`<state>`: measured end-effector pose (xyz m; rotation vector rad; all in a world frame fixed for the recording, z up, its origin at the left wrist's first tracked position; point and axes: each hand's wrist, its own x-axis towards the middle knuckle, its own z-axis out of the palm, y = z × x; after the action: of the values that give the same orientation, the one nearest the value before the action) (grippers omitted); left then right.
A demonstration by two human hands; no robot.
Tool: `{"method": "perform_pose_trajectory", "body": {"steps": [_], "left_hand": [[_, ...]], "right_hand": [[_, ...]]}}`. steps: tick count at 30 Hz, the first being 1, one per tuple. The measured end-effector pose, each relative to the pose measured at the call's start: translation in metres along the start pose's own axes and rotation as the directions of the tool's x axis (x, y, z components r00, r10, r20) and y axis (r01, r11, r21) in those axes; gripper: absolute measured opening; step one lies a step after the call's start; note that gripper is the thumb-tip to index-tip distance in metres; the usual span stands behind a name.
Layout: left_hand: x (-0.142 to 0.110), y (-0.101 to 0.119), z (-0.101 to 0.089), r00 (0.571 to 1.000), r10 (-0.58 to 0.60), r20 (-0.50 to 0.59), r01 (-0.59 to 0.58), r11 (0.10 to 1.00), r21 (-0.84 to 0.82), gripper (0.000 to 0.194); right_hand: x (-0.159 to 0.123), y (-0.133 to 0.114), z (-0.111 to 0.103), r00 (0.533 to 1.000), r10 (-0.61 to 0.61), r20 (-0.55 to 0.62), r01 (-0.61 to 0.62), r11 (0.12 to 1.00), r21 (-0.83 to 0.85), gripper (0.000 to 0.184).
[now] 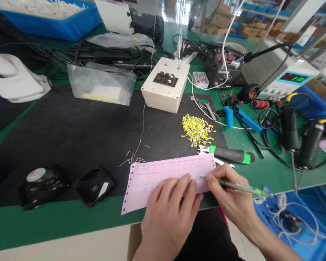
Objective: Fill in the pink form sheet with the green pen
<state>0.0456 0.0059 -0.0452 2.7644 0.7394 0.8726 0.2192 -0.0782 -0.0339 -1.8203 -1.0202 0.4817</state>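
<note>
A pink printed form (143, 185) with punched holes along its sides lies at the front edge of the bench. My left hand (171, 210) rests flat on its lower part, fingers stretched out. In my right hand (230, 192) is a pen (241, 187) with a greenish clear barrel, its tip against the right side of the form. Behind the form lie a heap of yellow-tipped terminals (197, 129) and a black-and-green handled tool (228, 153). Several thin metal pins (132, 158) are scattered by the form's upper left corner.
Two black housings (43, 185) (95, 186) lie at the left front. A white switch box (163, 94) stands behind the mat, beside a clear plastic bin (100, 85). At right are blue-handled pliers (240, 116), soldering irons (289, 127) and a power supply (277, 69); a blue crate (312, 246) sits below.
</note>
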Motion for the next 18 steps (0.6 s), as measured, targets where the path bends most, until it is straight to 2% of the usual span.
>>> {"method": "perform_pose_trajectory", "body": {"steps": [7,18], "left_hand": [[0.0004,0.0009,-0.0007,1.0,0.005,-0.006,-0.005,1.0,0.0,0.029],[-0.0004,0.0,-0.0018,1.0,0.001,-0.01,-0.001,1.0,0.0,0.03]], "right_hand": [[0.0021,-0.0039,0.0015,1.0,0.0,-0.03,-0.001,1.0,-0.027,0.022],[0.0008,-0.0006,0.0001,1.0,-0.007,0.002,0.007,1.0,-0.017,0.022]]}}
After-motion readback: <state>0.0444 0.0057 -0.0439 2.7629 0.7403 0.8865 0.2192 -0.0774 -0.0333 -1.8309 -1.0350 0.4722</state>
